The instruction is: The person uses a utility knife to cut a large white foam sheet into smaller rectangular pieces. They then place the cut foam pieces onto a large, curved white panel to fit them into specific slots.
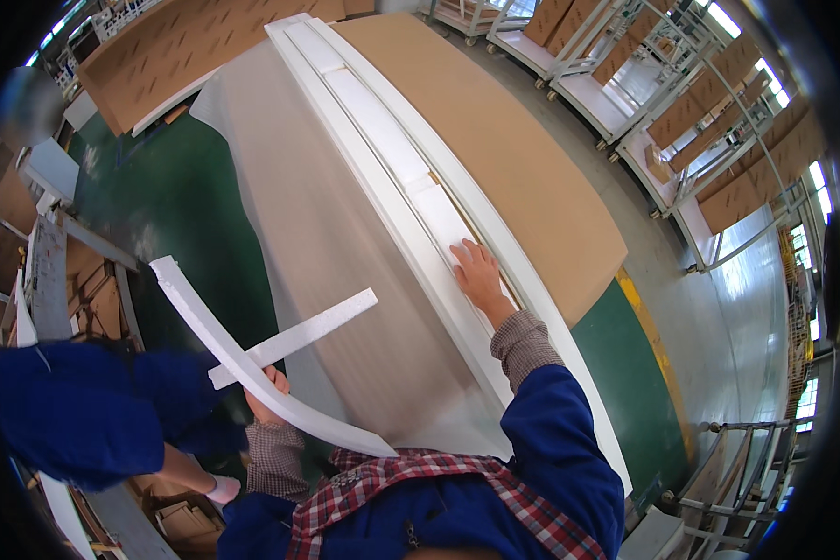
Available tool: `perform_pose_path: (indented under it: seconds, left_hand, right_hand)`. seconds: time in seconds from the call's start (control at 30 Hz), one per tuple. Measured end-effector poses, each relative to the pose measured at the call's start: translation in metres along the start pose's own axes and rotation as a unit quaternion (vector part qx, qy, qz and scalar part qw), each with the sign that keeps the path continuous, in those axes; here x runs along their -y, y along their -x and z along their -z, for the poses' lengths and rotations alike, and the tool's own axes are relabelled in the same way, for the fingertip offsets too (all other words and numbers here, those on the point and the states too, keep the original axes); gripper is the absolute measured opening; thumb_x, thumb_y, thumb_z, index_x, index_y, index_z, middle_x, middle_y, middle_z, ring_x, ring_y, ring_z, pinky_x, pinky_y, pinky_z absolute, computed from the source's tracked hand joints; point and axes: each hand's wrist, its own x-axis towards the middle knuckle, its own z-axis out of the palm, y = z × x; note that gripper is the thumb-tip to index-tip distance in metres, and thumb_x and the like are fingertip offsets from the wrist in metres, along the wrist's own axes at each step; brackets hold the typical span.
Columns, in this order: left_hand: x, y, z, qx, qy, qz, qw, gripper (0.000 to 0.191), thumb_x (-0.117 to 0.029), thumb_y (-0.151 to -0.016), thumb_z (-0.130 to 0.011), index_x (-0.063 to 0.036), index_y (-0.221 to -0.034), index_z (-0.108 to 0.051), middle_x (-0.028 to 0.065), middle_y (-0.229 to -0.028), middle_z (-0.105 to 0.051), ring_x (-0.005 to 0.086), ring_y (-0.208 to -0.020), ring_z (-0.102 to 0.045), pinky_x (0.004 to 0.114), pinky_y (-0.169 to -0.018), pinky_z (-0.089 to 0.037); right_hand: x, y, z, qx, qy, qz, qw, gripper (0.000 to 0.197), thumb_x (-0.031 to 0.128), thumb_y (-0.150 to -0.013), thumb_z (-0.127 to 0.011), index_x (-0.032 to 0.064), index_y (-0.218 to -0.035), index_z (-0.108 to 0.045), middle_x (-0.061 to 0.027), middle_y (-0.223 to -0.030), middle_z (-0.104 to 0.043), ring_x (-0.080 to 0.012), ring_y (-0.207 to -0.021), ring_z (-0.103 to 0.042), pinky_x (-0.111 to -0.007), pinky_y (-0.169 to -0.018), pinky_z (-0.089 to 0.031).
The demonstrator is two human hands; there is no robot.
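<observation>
My left hand [267,397] grips two white foam strips at the lower left. The longer foam strip [224,350] looks bowed and crosses over the shorter foam strip [322,327]. Fingers spread, my right hand [481,280] lies on white foam pieces [437,210] set end to end in a channel. White rails [371,185] border that channel on a long white workpiece [455,150]. Under it, translucent wrapping film [301,189] spreads out to the left, and a brown cardboard sheet [490,126] extends to the right.
A co-worker's blue-clothed arm [77,413] is close on my left. A large cardboard box [203,52] stands at the far left. Wheeled racks [588,105] holding cardboard line the right side. Yellow tape [644,315] edges the green floor [623,364].
</observation>
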Motion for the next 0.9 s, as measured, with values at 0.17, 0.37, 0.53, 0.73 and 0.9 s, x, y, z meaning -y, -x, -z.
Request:
perform_pose_path:
  seconds: [0.17, 0.37, 0.53, 0.73, 0.9]
  left_hand:
    - [0.002, -0.003, 0.013, 0.052, 0.041, -0.002, 0.998, 0.029, -0.032, -0.089, -0.037, -0.0069, -0.087, -0.050, 0.0077, -0.067, -0.048, 0.0205, -0.050, -0.044, 0.031, -0.043, -0.035]
    - [0.002, -0.001, 0.007, -0.016, 0.037, 0.012, 0.999, 0.030, -0.033, -0.090, -0.036, -0.0077, -0.085, -0.050, 0.0074, -0.067, -0.047, 0.0204, -0.049, -0.043, 0.031, -0.042, -0.034]
    - [0.000, 0.002, 0.001, -0.051, -0.001, -0.007, 0.999, 0.027, -0.033, -0.089, -0.037, -0.0093, -0.081, -0.049, 0.0063, -0.064, -0.046, 0.0181, -0.046, -0.041, 0.029, -0.040, -0.033]
    - [0.001, 0.002, -0.009, -0.096, -0.008, -0.011, 0.995, 0.026, -0.032, -0.089, -0.038, -0.0099, -0.081, -0.048, 0.0059, -0.062, -0.045, 0.0175, -0.045, -0.041, 0.028, -0.039, -0.033]
    - [0.003, 0.003, -0.006, -0.103, -0.013, -0.018, 0.994, 0.023, -0.029, -0.088, -0.039, -0.0095, -0.081, -0.047, 0.0057, -0.062, -0.045, 0.0178, -0.045, -0.041, 0.028, -0.039, -0.033]
  right_hand:
    - [-0.008, 0.005, 0.002, -0.015, -0.001, 0.027, 1.000, 0.038, 0.015, -0.076, -0.056, 0.0178, -0.113, -0.052, -0.0099, -0.121, -0.043, -0.0294, -0.109, -0.041, -0.046, -0.088, -0.034]
    - [-0.011, -0.014, -0.002, -0.002, -0.025, 0.023, 0.999, 0.042, 0.016, -0.073, -0.058, 0.0157, -0.114, -0.050, -0.0111, -0.121, -0.043, -0.0306, -0.110, -0.041, -0.045, -0.088, -0.036]
    - [-0.023, -0.003, -0.007, -0.014, -0.086, -0.002, 0.996, 0.049, 0.017, -0.067, -0.064, 0.0126, -0.114, -0.048, -0.0117, -0.123, -0.042, -0.0321, -0.110, -0.041, -0.045, -0.088, -0.037]
    - [-0.019, -0.008, 0.010, -0.021, -0.071, 0.018, 0.997, 0.050, 0.016, -0.065, -0.065, 0.0132, -0.112, -0.050, -0.0108, -0.120, -0.045, -0.0321, -0.108, -0.042, -0.046, -0.086, -0.038]
    - [-0.016, -0.006, 0.006, -0.021, -0.038, 0.032, 0.999, 0.044, 0.014, -0.065, -0.065, 0.0125, -0.108, -0.054, -0.0114, -0.115, -0.049, -0.0325, -0.105, -0.045, -0.043, -0.086, -0.039]
